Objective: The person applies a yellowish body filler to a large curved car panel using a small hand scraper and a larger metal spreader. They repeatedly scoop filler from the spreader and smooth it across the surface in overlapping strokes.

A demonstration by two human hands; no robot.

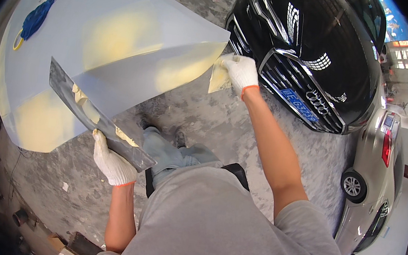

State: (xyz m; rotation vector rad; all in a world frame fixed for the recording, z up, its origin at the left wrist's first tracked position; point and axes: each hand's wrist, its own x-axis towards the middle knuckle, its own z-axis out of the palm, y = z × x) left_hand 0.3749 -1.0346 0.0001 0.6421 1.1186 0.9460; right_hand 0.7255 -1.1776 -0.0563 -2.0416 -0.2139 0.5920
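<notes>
My left hand (111, 161), in a white knitted glove with an orange cuff, grips a long dark board (70, 89) with cream putty streaks on it, held over the near edge of a grey car bonnet (63, 24). My right hand (237, 72), gloved the same way, pinches a thin cream putty-smeared spreader (219, 80) just off the bonnet's right corner. The bonnet bears pale yellow patches. On its far left part lies a blue bundle (40, 14) beside a yellow tape roll (18, 41).
A black car (327, 51) stands close beyond my right hand. A silver car (370, 175) is at the right, along a pale floor. Grey dusty concrete (61, 196) lies underfoot. Tools and boxes (82, 248) sit at the lower left.
</notes>
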